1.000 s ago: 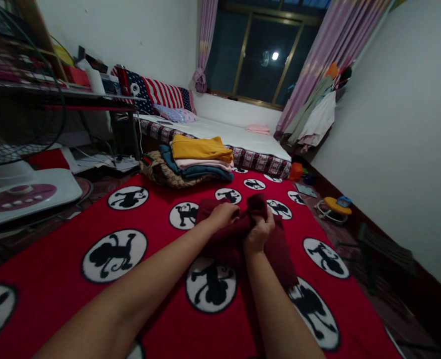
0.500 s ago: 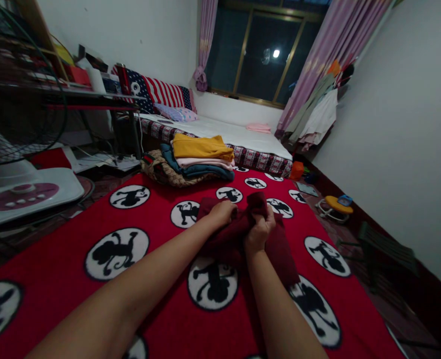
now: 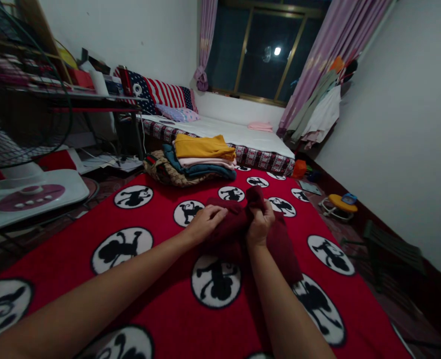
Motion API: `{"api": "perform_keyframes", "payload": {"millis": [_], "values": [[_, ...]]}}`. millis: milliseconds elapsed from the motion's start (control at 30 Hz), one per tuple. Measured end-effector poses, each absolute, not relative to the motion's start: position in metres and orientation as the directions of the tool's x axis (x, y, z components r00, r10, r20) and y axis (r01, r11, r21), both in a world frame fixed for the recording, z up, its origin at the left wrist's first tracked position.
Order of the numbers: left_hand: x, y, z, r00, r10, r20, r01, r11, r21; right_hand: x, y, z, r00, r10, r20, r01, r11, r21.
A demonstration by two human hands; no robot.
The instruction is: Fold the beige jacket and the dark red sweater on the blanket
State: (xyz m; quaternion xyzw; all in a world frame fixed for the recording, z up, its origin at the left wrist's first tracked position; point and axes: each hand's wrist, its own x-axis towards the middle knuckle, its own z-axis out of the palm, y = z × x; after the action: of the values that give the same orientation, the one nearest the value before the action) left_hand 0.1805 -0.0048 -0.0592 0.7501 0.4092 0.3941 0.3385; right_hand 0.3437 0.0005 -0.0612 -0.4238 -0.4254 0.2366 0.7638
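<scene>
A maroon piece of clothing lies bunched on a red blanket patterned with black monkey figures in white circles. My right hand is closed around a gathered part of it, and a fold sticks up above the fingers. At the garment's left side, my left hand rests with its fingers stretched out over the cloth. What kind of garment it is cannot be made out. Beyond it sits a stack of folded clothes with a mustard-yellow one on top, over pink and teal ones.
Beside the stack is a tan patterned bundle. A fan and a cluttered desk stand at left. Behind is a bed with a white top. A yellow stool and a dark folding chair stand at right.
My left hand has let go of the cloth, moved a little left and straightened its fingers. My right hand keeps its grip on the maroon garment in nearly the same place.
</scene>
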Motion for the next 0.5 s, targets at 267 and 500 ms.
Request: {"api": "perform_keyframes", "payload": {"millis": [267,500], "values": [[0.153,-0.056,-0.083,0.266,0.939,0.219,0.519,-0.331,0.788,0.328,0.013,-0.059,-0.095,0.927,0.363,0.033,0.367,-0.93],[0.145,-0.052,-0.092,0.159,0.963,0.219,0.326,-0.261,0.909,0.398,-0.011,-0.05,0.129,0.889,0.44,0.822,0.153,-0.548]]}}
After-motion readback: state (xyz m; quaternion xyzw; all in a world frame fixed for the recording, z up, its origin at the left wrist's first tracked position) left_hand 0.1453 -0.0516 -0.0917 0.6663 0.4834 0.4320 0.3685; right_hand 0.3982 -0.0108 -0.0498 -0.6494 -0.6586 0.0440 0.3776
